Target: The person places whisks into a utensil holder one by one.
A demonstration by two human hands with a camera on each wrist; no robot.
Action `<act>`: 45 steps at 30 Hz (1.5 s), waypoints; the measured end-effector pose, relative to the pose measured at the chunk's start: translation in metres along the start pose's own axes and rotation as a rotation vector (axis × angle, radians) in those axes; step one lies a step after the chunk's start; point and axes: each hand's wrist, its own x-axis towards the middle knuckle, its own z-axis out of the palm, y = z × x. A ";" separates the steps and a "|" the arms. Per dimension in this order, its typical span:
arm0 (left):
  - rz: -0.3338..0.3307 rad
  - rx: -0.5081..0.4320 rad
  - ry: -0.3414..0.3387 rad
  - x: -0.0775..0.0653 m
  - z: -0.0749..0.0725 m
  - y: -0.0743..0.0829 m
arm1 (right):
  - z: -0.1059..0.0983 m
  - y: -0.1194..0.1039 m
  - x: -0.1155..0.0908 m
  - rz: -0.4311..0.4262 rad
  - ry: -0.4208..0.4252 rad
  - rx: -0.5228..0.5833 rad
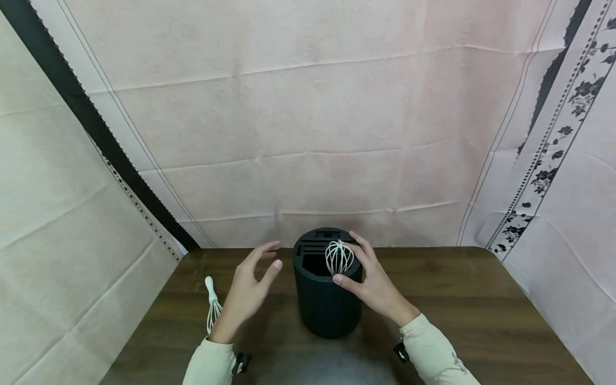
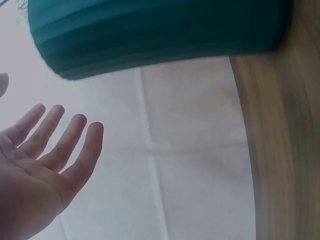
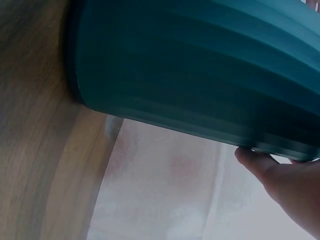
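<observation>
A dark green utensil holder (image 1: 327, 310) stands upright, its top divided into slots and a larger opening. A whisk (image 1: 339, 258) sits in that opening with its white wire loops up; its handle is hidden inside. My right hand (image 1: 370, 278) is spread at the holder's right rim, thumb near the front and fingers toward the back; in the right wrist view a digit touches the holder's side. To the left of the holder, my left hand (image 1: 252, 286) is held apart from it, fingers loosely extended and empty, also in the left wrist view.
A second whisk (image 1: 213, 305) with a pale handle lies at the left on the brown wooden table (image 1: 443, 299), partly behind the left forearm. Pale cloth (image 1: 308, 117) hangs behind the table and on both sides.
</observation>
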 end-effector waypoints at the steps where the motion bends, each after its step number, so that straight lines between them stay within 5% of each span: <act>1: -0.001 0.011 0.006 -0.001 -0.003 0.000 | 0.000 0.000 0.000 -0.001 0.001 0.003; 8: -0.022 0.140 0.050 -0.013 -0.031 -0.010 | -0.001 0.000 0.003 0.012 -0.032 0.033; 16: -0.081 0.265 0.089 -0.029 -0.057 -0.044 | -0.012 0.004 0.008 0.030 -0.121 0.055; 26: -0.236 0.362 0.028 -0.047 -0.072 -0.083 | -0.020 0.004 0.003 0.036 -0.093 0.048; 34: -0.378 0.499 -0.122 -0.072 -0.098 -0.116 | -0.009 0.006 0.008 0.013 -0.101 0.053; 42: -0.229 0.523 -0.331 -0.089 -0.108 -0.158 | -0.009 0.003 0.006 0.031 -0.104 0.064; 45: -0.241 0.518 -0.375 -0.091 -0.107 -0.164 | -0.010 0.002 0.005 0.044 -0.103 0.064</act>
